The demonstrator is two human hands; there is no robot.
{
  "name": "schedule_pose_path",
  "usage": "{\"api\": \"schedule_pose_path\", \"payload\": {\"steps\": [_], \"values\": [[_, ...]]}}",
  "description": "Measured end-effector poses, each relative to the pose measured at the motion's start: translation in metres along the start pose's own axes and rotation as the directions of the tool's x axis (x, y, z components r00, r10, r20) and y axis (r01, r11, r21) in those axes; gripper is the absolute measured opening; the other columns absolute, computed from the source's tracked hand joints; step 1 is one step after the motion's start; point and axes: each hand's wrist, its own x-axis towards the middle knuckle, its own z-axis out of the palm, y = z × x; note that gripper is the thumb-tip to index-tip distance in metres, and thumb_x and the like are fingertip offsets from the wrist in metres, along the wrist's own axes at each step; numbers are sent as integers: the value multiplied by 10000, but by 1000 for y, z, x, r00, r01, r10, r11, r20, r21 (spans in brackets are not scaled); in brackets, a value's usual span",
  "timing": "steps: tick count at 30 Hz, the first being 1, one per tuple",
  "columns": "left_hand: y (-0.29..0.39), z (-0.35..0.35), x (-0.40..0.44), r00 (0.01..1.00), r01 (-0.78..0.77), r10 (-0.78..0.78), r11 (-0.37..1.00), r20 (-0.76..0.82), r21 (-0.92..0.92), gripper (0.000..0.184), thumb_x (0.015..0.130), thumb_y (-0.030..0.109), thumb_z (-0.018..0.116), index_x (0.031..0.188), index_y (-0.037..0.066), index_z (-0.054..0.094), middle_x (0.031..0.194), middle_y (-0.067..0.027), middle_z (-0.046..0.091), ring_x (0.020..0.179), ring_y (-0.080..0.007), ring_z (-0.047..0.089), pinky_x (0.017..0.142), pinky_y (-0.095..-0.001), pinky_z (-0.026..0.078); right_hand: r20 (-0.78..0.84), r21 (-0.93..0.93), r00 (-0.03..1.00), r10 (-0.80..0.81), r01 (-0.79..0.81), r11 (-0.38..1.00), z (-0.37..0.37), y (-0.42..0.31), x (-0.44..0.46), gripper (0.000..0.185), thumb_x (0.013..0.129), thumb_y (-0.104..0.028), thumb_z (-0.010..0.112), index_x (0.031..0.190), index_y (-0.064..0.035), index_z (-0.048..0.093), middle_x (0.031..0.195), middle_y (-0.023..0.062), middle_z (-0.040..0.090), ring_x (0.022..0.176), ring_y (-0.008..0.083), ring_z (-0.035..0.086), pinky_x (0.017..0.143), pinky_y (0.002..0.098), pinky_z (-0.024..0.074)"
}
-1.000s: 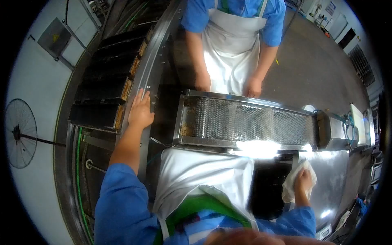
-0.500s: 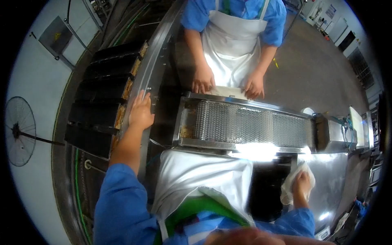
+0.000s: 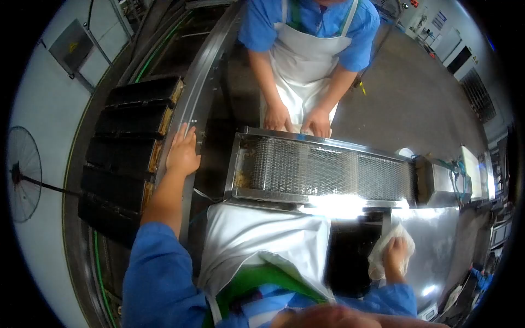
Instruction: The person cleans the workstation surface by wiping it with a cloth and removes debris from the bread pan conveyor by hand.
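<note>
My left hand [image 3: 183, 153] lies with its fingers stretched out on the long metal rail [image 3: 191, 109] beside the dark panels. My right hand [image 3: 396, 253] is closed on a pale cloth [image 3: 378, 261], which rests on a shiny metal tabletop [image 3: 433, 235]. Part of the cloth is hidden under the hand. Between me and a co-worker sits a narrow metal frame with a mesh conveyor belt [image 3: 328, 167]. Across it, the co-worker's hands [image 3: 298, 121] are close together at the far edge, and a bit of pale cloth shows near them.
Black panels with rough tan edges [image 3: 123, 153] stand in a row on the line at left. A wall fan [image 3: 23, 174] is at far left. A metal box with cables [image 3: 440, 180] adjoins the belt's right end. The co-worker's white apron [image 3: 306, 71] is opposite.
The black panels have shifted along the line towards me. The co-worker's hands have come closer together, with less cloth showing. My hands stay in place; the view has shifted slightly.
</note>
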Motion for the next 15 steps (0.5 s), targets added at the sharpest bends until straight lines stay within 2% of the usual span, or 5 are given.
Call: {"api": "schedule_pose_path", "payload": {"steps": [3,6,10,13,15], "values": [[7,-8,-3,998,60,-60,996,-2,-64,689,803,229,715,1384,-42,463,1552,-77,323,1486,-283,155,1216,-386,181,36,1,998,47,-47,999,-1,0,-3,214,900,-173,512,796,3,575,869,204,571,884,417,526,806,515,411],[1,1,1,1000,18,-18,1000,12,13,689,804,220,714,1388,-41,457,1552,-79,324,1485,-284,161,1214,-392,187,17,-5,999,27,-27,1000,-2,-6,-2,197,899,-176,518,800,-12,564,863,196,563,874,412,521,789,520,410],[-1,5,2,1000,12,-12,1000,6,-21,691,802,221,715,1385,-46,458,1554,-80,322,1485,-284,160,1214,-392,187,-4,-42,1000,4,-4,999,-1,-8,-4,179,899,-176,520,806,-26,553,854,186,562,864,406,522,771,520,414],[0,2,3,999,25,-25,1000,27,2,758,776,224,760,1413,-30,434,1571,-74,300,1486,-289,166,1209,-376,208,-9,-77,1000,0,-1,997,3,-5,-4,170,893,-180,533,808,-34,549,854,181,563,863,402,526,767,517,417],[0,0,4,999,19,-19,1000,45,-14,732,787,234,731,1397,-50,443,1563,-83,308,1491,-278,140,1216,-392,176,12,-81,1000,18,-17,997,5,-4,-5,161,878,-198,566,826,-46,552,879,181,565,880,388,527,769,514,420]]}}
